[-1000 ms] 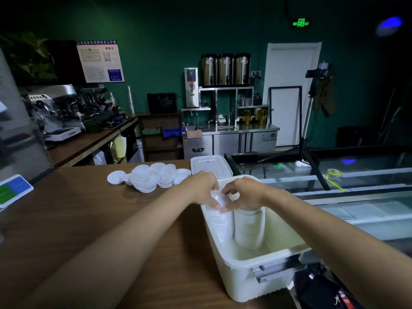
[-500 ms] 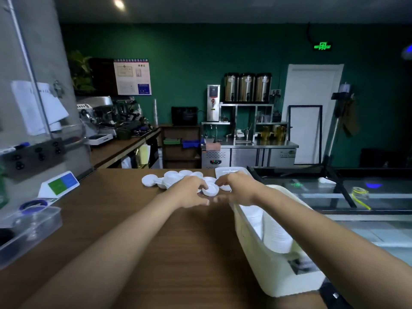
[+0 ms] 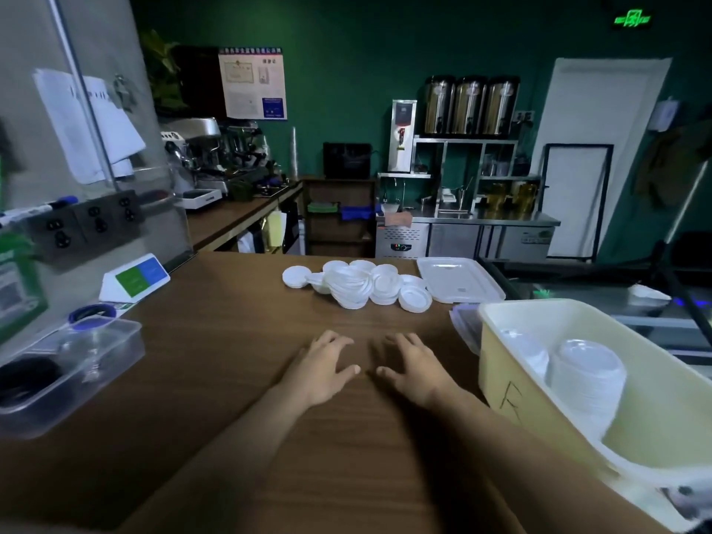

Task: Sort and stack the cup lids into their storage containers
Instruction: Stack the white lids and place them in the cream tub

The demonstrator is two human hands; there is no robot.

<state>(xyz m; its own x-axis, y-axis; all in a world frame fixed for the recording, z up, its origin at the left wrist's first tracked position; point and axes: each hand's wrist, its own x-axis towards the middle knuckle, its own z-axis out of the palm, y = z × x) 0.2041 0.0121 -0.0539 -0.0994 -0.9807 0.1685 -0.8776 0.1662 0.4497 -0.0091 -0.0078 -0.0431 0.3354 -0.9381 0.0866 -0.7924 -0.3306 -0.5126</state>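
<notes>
The left hand [image 3: 321, 366] and the right hand [image 3: 414, 366] lie side by side low over the brown worktop [image 3: 231, 341], their fingers [image 3: 332, 338] spread and released, grasping nothing. The loose cup lids [image 3: 358, 283] sit heaped at the far edge, just beside a flat box cover [image 3: 458, 279]. More stacked lids [image 3: 585, 371] stand inside the cream bin [image 3: 501, 375] on the right

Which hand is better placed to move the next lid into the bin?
Probably the right hand: it is open, the nearest lid lies straight ahead of it, and the bin stands on its side. The left hand, also open, is farther from the bin.
</notes>
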